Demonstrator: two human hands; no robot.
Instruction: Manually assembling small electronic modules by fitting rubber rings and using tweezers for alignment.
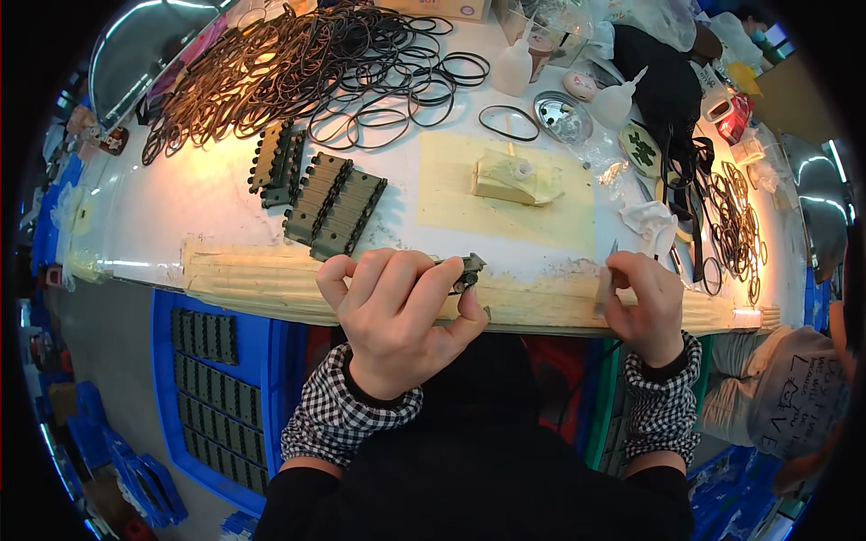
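Observation:
Near the front edge of the table, my left hand (395, 311) pinches a small dark green part (471, 268) between thumb and fingertips. Some of the part is hidden by the fingers. Further right, my right hand (651, 302) is closed on a thin, flat knife-like blade (603, 293), apart from the green part. Just beyond my left hand lie dark green ribbed pieces (336, 206), side by side, with a smaller stack (276, 164) of similar ones behind them. A block wrapped in yellowish tape (505, 178) sits on the table ahead, between my hands.
Loose black rubber loops (307, 68) pile up at the back left; more loops (741, 225) lie at the right. White squeeze bottles (512, 68) and a clear dish (561, 117) stand behind. Padding (253, 270) covers the table's edge. A blue crate (164, 379) holds rows of green pieces.

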